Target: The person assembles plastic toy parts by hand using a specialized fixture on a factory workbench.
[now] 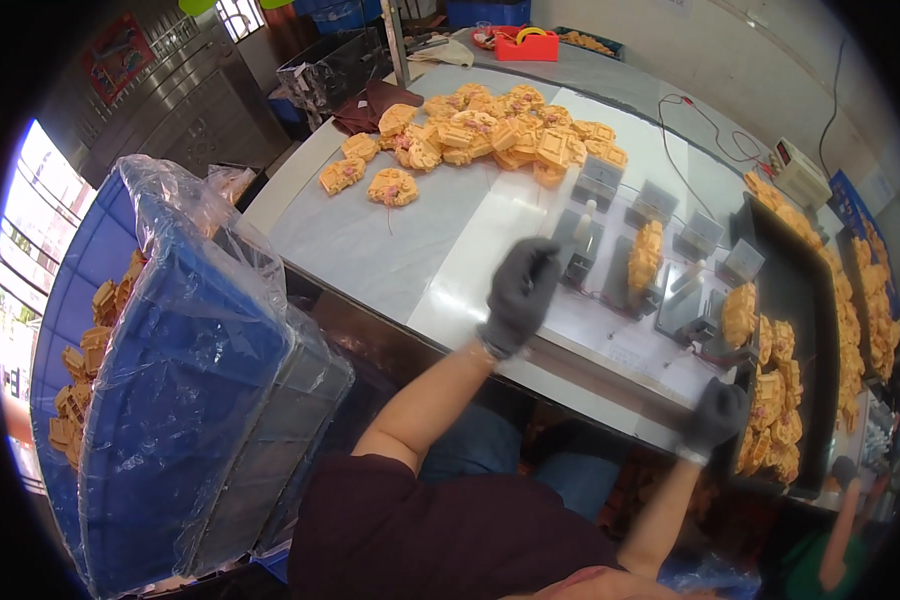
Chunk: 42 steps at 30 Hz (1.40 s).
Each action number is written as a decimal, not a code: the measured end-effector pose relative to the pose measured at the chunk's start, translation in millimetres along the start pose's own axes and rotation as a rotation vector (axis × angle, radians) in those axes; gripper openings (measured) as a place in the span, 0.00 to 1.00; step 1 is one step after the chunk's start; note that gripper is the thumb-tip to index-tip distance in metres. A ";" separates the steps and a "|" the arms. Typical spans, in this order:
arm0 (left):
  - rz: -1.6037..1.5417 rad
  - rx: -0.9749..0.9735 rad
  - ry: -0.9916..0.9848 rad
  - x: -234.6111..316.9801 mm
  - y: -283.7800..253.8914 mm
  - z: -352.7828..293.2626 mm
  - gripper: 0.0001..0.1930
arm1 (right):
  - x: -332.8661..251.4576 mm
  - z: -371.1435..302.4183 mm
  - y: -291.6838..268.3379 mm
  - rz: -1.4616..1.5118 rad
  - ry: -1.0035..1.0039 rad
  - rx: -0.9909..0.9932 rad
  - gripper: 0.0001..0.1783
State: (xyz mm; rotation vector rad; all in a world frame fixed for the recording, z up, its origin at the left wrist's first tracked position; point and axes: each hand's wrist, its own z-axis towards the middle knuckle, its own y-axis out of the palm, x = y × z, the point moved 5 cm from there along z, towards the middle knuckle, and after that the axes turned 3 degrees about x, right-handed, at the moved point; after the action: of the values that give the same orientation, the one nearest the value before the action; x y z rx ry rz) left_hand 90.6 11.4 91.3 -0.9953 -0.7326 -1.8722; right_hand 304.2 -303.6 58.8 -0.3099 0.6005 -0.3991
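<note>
My left hand [523, 295], in a dark grey glove, is over the table's front half with its fingers curled in; whatever they may hold is hidden. Just right of it stands a fixture [578, 250] with a grey block and a pale post. My right hand [718, 410], gloved alike and blurred, is at the front edge by the black tray, its fingers hard to make out. One yellow plastic part [646, 256] stands upright in the second fixture. Another yellow part [739, 314] is at the rightmost fixture, above my right hand.
Yellow parts [470, 130] are heaped at the table's back, some showing pink bits and thin wires. The black tray [820, 400] holds more yellow parts. A plastic-lined blue bin [190, 380] stands at left. A small meter box [800, 175] with red leads sits at back right.
</note>
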 end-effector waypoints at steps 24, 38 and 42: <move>0.837 0.148 -0.059 -117.0 -157.5 29.3 0.13 | -12.7 12.6 -6.5 -0.115 0.001 0.088 0.07; 1.408 0.473 -0.491 -92.4 -182.7 1.9 0.51 | -9.8 11.9 -6.5 -0.120 -0.018 0.076 0.07; 1.429 0.285 -0.608 -79.0 -165.1 5.2 0.43 | -5.4 9.4 -5.9 -0.119 0.017 0.057 0.07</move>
State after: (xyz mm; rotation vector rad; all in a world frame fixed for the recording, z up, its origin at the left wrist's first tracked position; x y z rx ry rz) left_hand -30.2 122.8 10.5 -1.3512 -0.3599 -0.2254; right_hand 304.2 -304.9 71.1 -0.2888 0.5877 -0.5324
